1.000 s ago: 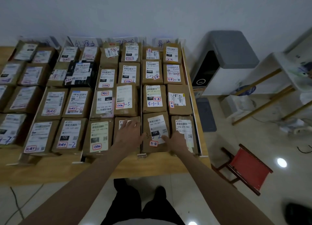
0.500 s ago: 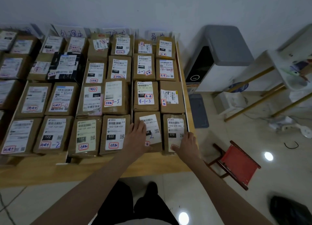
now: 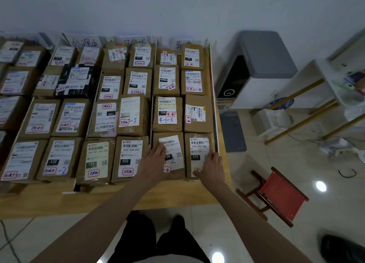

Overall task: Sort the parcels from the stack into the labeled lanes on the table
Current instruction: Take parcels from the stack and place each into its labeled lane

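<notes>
Brown cardboard parcels with white labels fill several lanes on the wooden table [image 3: 122, 200]. In the rightmost lane's front row lie a parcel labelled 15H [image 3: 174, 144] and a parcel labelled 070 [image 3: 198, 146]. My left hand [image 3: 155, 162] rests flat on the left part of the 15H parcel, fingers straight. My right hand [image 3: 211, 169] lies on the front right corner of the 070 parcel, fingers reaching its right edge by the lane's white divider [image 3: 214, 97]. Handwritten lane signs [image 3: 85, 42] stand at the back against the wall.
A grey and white machine [image 3: 256, 69] stands on the floor right of the table. A small red stool [image 3: 280, 192] sits near the table's front right corner. White shelving [image 3: 339, 81] is at the far right. My legs show below the table edge.
My left hand slid right from the 032 parcel onto the 15H parcel. My right hand moved from the lane's middle to the 070 parcel's right corner. The view shifted slightly.
</notes>
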`<move>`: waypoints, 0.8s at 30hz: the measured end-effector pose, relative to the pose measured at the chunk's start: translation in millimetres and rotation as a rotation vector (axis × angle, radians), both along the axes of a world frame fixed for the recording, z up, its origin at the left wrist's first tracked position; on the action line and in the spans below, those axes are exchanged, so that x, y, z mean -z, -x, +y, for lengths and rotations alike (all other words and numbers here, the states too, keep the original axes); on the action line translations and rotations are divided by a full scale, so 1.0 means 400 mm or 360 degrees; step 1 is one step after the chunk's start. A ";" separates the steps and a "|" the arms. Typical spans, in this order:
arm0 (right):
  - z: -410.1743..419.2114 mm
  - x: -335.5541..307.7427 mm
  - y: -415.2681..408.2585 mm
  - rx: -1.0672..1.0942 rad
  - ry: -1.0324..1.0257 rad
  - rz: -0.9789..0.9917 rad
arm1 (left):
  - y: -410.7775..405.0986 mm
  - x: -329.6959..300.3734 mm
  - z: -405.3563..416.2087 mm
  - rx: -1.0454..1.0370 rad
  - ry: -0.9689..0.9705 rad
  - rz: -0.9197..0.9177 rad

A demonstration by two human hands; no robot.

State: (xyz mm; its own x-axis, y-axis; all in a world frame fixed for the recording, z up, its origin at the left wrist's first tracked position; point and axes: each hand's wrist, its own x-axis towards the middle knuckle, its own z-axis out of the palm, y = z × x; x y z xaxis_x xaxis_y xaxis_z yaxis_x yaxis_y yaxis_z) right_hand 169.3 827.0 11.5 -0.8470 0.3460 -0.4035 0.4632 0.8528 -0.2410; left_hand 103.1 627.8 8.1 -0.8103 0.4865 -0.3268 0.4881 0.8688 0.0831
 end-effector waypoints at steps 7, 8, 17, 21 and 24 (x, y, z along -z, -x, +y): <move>0.018 -0.003 -0.013 -0.0050 0.0090 0.0059 | -0.013 0.004 -0.006 -0.0258 -0.0052 0.0024; 0.017 -0.002 -0.012 -0.0068 0.0078 0.0056 | -0.014 0.007 -0.006 -0.0277 -0.0062 0.0012; 0.027 0.002 0.002 -0.0103 0.0086 0.0049 | -0.016 0.027 -0.008 -0.0363 -0.0157 -0.0043; 0.035 0.002 -0.006 -0.0092 0.0123 0.0092 | -0.023 0.037 -0.015 -0.0402 -0.0124 -0.0077; 0.044 0.000 -0.006 -0.0101 0.0139 0.0118 | -0.024 0.037 -0.008 -0.0407 -0.0161 -0.0034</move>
